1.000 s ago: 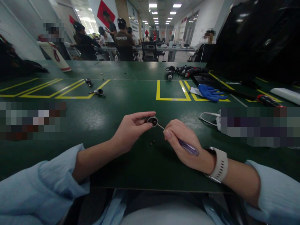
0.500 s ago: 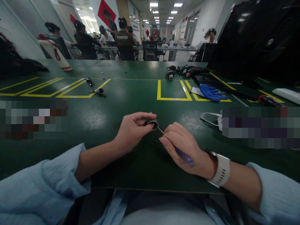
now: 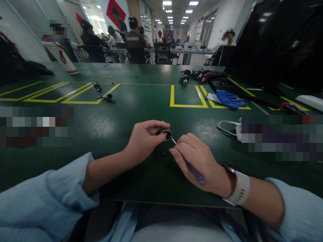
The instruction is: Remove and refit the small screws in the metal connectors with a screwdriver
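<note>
My left hand (image 3: 146, 139) pinches a small round metal cup-shaped part (image 3: 167, 135) between thumb and fingers, its hollow side turned toward my right hand. In my right hand (image 3: 195, 158) is a screwdriver (image 3: 196, 173) with a clear purple handle, gripped in closed fingers. Its thin shaft points up and left, and the tip goes in at the cup's opening, where I cannot see what it touches. Two tiny dark ring-like pieces (image 3: 166, 153) lie on the table just below the cup, close to my right thumb.
The green table (image 3: 106, 134) bears yellow tape outlines. Two metal parts, one a cone with a shaft (image 3: 108, 97), lie at the back left. A blue glove (image 3: 228, 99), coiled black cables (image 3: 199, 75) and a white cable (image 3: 227, 126) lie to the right. Several people sit beyond.
The screwdriver's handle end has swung slightly down and left, and my right hand has tilted with it. My left hand still holds the metal part. The view has shifted a little.
</note>
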{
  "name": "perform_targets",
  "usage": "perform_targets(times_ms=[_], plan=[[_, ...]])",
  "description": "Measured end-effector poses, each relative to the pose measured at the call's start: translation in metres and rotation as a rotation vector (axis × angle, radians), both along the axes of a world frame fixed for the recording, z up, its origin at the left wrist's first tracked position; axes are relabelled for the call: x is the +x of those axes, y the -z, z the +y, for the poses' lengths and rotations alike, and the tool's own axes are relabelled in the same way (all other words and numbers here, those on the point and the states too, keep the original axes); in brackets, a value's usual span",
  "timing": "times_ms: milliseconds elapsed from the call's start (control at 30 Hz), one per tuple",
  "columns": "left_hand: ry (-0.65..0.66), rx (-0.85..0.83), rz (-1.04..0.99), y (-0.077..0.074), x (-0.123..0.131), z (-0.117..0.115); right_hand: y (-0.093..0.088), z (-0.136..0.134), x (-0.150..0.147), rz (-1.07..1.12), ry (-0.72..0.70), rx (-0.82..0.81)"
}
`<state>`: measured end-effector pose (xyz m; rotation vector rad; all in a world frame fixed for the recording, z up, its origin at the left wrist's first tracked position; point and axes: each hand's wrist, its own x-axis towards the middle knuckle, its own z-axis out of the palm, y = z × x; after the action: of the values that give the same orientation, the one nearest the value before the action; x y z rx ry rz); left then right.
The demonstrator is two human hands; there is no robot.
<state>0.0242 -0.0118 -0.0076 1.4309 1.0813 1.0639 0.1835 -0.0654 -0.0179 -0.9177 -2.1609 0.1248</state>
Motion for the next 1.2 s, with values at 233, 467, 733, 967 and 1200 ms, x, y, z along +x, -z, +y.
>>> perform_targets(times_ms=[233, 467, 733, 967, 1200], plan=[[-0.014, -0.008, 0.01, 0.001, -0.004, 0.008, -0.009, 0.0, 0.007, 0.352, -0.036, -0.383], [-0.028, -0.095, -0.017, -0.003, -0.005, 0.008, -0.003, 0.012, 0.01, 0.47, -0.001, -0.776], [0.001, -0.111, 0.005, -0.002, -0.004, 0.007, -0.002, 0.014, 0.006, 0.393, 0.038, -0.764], [0.019, -0.144, 0.007, -0.001, -0.004, 0.007, -0.012, 0.014, 0.01, 0.34, 0.084, -0.827], [0.041, -0.173, -0.019, -0.001, -0.005, 0.007, -0.009, 0.016, 0.012, 0.385, 0.019, -0.852]])
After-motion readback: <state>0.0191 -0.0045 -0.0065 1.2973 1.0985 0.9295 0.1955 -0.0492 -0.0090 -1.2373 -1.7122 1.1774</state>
